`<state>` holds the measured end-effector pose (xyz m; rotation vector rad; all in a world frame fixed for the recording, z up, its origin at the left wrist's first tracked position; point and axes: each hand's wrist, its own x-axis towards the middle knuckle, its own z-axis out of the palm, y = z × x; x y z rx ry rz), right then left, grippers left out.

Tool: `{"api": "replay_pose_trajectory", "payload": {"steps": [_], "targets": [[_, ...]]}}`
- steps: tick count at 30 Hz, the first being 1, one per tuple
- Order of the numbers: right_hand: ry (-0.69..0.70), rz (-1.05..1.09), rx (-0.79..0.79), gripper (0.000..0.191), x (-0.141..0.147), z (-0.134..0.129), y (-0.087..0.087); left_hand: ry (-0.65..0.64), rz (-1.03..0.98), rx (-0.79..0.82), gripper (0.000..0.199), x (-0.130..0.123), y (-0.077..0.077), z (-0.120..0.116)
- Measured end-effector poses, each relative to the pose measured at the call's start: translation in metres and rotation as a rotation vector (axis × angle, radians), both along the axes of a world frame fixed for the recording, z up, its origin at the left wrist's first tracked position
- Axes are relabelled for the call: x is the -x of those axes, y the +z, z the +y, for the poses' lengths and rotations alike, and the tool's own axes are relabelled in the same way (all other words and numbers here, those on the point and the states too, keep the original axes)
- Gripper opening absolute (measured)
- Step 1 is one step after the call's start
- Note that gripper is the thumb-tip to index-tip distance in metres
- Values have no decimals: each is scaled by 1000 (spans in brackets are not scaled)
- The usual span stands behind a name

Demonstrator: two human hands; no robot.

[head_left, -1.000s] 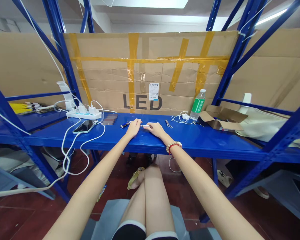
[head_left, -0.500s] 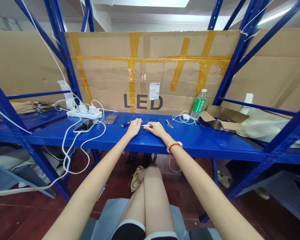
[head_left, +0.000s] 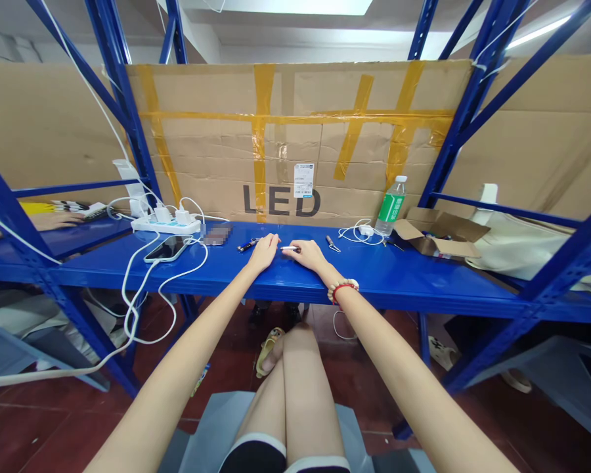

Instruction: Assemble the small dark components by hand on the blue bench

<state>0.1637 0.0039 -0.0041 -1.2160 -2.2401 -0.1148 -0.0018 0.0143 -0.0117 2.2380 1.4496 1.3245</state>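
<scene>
My left hand [head_left: 264, 253] rests on the blue tabletop [head_left: 226, 270], its fingers close together. A dark blue pen-like item [head_left: 247, 246] lies just left of it. My right hand [head_left: 307, 253] has its fingers closed around a thin white pen-like object [head_left: 290, 248] that points left toward my left hand. The two hands are a short gap apart. To the right of my right hand lies a small grey tool with a metal loop [head_left: 333, 244]. Whether my left hand has anything under it is hidden.
Left on the table are a power strip [head_left: 166, 225] with white cables and a phone [head_left: 167, 248]. At right stand a bottle [head_left: 391, 206], a coiled charger cable [head_left: 366, 230] and an open carton [head_left: 438, 233]. Behind is a cardboard sheet [head_left: 217, 151].
My hands look unchanged. At the far left, another person's hand and the yellow and white things near it have shifted.
</scene>
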Motion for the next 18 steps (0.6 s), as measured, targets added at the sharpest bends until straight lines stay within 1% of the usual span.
{"api": "replay_pose_trajectory", "payload": {"steps": [18], "targets": [[-25, -4, 6, 34, 0, 0, 0, -8, 22, -2, 39, 1, 0, 0]]}}
